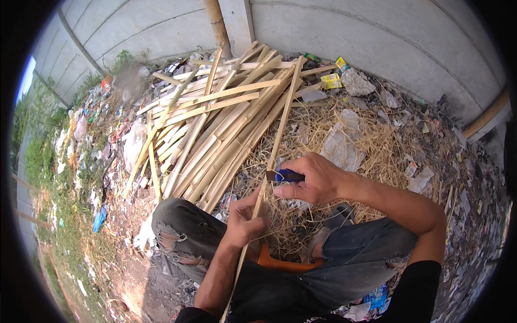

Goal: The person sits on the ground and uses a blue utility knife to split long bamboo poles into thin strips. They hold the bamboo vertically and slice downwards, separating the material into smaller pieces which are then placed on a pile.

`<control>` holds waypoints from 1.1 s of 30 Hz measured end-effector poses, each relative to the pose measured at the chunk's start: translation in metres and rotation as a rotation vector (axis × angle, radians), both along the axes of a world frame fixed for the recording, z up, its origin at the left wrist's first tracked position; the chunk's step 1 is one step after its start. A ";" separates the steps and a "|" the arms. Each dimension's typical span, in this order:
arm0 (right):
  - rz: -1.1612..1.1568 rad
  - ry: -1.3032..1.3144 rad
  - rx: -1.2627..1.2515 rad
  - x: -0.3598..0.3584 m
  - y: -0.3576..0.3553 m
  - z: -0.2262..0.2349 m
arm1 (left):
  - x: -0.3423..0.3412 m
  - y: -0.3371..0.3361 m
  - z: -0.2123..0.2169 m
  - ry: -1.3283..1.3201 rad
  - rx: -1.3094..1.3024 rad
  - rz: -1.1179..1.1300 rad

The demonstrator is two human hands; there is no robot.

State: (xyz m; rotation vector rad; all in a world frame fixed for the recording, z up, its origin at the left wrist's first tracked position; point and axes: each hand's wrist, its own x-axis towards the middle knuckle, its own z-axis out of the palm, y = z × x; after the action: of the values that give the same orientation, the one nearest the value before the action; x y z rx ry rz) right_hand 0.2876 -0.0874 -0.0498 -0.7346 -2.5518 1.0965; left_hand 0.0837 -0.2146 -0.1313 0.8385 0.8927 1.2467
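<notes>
My left hand [245, 218] is closed round a long bamboo strip [282, 124], which slants from my lap up toward the pile. In my right hand [315, 177] is a knife with a blue handle [288, 175]. Its short dark blade [270, 175] rests against the strip, just above my left fingers. Beyond my hands lies a large heap of split bamboo strips [215, 145], crossing one another. My fingers partly hide the knife handle and the strip's middle.
Dry shavings [377, 142] cover the ground to the right, with plastic scraps and litter among them. A grey panel wall [350, 32] closes off the back, with a bamboo pole [216, 24] before it. An orange object [280, 262] shows between my bent legs.
</notes>
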 end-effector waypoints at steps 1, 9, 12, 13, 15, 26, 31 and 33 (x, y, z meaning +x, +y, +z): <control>-0.094 0.068 0.077 0.002 0.004 -0.003 | 0.001 0.000 0.002 -0.005 -0.007 -0.002; -0.448 0.030 0.284 0.011 0.030 0.002 | -0.001 -0.003 -0.004 -0.054 -0.041 -0.071; -0.190 -0.026 0.301 0.002 -0.001 -0.012 | -0.002 -0.001 -0.009 -0.113 -0.060 -0.079; -0.187 -0.018 0.346 -0.001 -0.001 -0.016 | -0.003 0.000 -0.009 -0.135 -0.068 -0.073; -0.185 -0.003 0.433 -0.005 -0.002 -0.023 | -0.004 -0.003 -0.007 -0.117 -0.070 -0.097; -0.223 0.065 0.283 -0.013 -0.001 -0.016 | -0.010 -0.004 -0.004 -0.119 -0.110 -0.091; -0.170 0.012 0.354 -0.012 -0.022 -0.026 | -0.001 0.002 0.007 -0.073 -0.095 -0.070; -0.186 -0.041 0.273 -0.014 -0.021 -0.025 | -0.001 -0.001 0.004 -0.070 -0.089 -0.069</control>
State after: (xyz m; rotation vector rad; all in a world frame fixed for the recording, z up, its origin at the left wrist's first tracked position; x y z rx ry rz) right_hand 0.2737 -0.1085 -0.0749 -0.9053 -2.5345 0.6651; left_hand 0.0825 -0.2160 -0.1270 0.7448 0.8503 1.1604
